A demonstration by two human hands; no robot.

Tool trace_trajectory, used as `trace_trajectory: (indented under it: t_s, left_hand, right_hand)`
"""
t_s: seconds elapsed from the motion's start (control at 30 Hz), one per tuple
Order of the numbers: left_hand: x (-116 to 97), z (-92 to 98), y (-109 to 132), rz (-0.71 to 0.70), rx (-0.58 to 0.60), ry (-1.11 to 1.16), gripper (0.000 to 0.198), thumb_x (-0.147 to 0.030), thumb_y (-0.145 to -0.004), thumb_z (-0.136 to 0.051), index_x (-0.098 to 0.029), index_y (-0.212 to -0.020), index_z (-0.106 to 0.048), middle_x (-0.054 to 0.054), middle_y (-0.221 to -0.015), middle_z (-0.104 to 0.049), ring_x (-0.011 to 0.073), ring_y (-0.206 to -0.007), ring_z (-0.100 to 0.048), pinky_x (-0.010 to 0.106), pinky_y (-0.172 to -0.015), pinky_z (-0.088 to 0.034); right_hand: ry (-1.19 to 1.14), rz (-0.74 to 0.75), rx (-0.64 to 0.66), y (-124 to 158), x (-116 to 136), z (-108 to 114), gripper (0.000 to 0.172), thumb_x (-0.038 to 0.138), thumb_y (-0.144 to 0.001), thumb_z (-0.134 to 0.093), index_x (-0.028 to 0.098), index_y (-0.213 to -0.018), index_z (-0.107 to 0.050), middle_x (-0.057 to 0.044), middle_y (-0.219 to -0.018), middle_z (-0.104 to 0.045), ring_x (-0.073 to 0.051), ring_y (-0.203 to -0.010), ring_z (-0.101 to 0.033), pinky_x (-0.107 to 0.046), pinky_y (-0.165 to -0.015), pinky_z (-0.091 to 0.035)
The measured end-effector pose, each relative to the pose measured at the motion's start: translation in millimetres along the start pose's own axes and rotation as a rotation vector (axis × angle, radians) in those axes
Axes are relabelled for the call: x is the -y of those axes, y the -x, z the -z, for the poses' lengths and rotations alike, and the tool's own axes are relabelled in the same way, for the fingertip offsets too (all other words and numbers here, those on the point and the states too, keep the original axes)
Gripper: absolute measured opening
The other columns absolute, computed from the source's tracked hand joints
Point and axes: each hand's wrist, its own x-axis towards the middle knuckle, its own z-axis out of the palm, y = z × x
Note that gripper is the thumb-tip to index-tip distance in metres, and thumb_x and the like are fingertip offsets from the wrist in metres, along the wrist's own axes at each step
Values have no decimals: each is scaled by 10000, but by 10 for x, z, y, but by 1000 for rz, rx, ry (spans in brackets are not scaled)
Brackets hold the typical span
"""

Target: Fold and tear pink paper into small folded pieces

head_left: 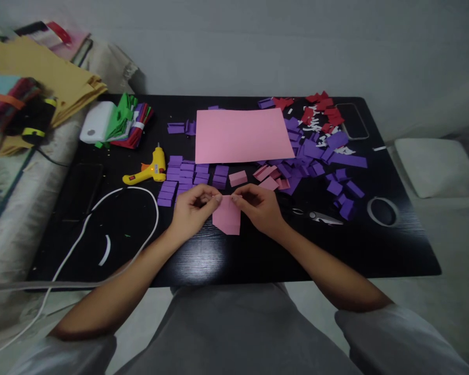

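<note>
A small piece of pink paper point(227, 219) hangs between my two hands, its lower left corner slanted. My left hand point(195, 207) pinches its upper left edge between thumb and fingers. On the other side my right hand point(260, 208) grips the upper right edge the same way. Just beyond my fingertips lie a folded pink paper piece point(238, 178) and several more like it. A large pink sheet point(242, 136) rests flat farther back. Scissors point(322, 217) lie to the right of my right hand, their handles partly hidden.
A yellow glue gun point(150, 167) and a white cord point(155, 200) lie at left, near bundled coloured strips point(125, 122). Folded purple pieces point(174, 172) sit beyond my left hand. Purple pieces point(312, 148), red scraps point(330, 112) and a tape roll point(383, 212) are at right.
</note>
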Motion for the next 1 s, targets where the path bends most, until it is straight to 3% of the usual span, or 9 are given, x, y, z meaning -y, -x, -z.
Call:
trace_trajectory:
  t_s: [0.27, 0.53, 0.77, 1.0]
  left_hand:
    - [14, 3, 12, -30, 59, -56, 144, -327, -864, -767, -193, -814, -759, -24, -619, -590, 101, -541, -452, 239, -525, -352]
    - [-21, 60, -27, -6, -48, -74, 156, -317, -868, -733, -177, -800, -741, -25, -634, -601, 95, -550, -459, 225, -532, -362]
    - [-3, 7, -4, 8, 23, -88, 184, -351, -866, -743, -176, -813, -754, -30, -603, -573, 96, -532, -435, 238, -525, -342]
    - [-22, 10, -34, 83, 8, -19, 260, -428, -870, -750, -174, -818, -748, -7, -663, -638, 120, -598, -521, 241, -568, -418]
  right_hand:
    - [-18, 13, 8, 31, -9, -32, 164, 366, -868, -775, 212, -827, -736, -9, -764, -719, -165, -690, -659, -299, -634, -548]
    - [-53, -25, -76, -85, 23, 124, 297, 491, -872, -793, 208, -830, -714, -6, -750, -731, -163, -691, -697, -330, -730, -604]
    - [-58, -17, 20, -21, 9, -13, 332, 535, -828, -841, 215, -854, -756, -22, -819, -761, -174, -760, -700, -315, -726, -589]
    - [-48, -34, -45, -67, -39, 37, 320, 523, -837, -828, 211, -839, -755, -25, -828, -765, -181, -783, -702, -327, -756, -595]
